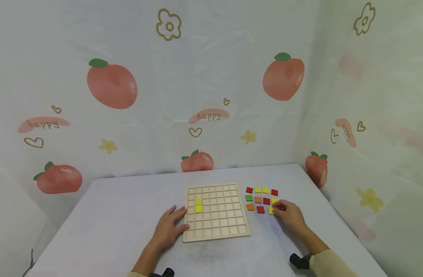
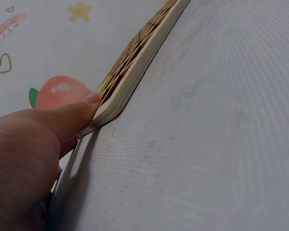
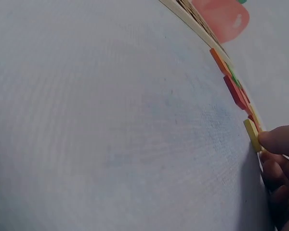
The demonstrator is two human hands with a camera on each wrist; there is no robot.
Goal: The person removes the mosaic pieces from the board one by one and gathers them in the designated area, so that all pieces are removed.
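Observation:
A pale wooden grid board lies on the table with two yellow tiles in neighbouring squares of its left part. My left hand rests along the board's left side, fingers spread. In the left wrist view its thumb lies against the rim near a corner. At the right end of the nearest row of loose tiles, my right hand pinches a yellow tile between thumb and fingers. That tile is partly covered by the fingertips in the head view. Another yellow tile sits just behind it.
Loose square tiles lie in rows right of the board: red tiles, orange tiles, a green tile and yellow tiles. The white-covered table meets a printed cloth backdrop behind and at the right.

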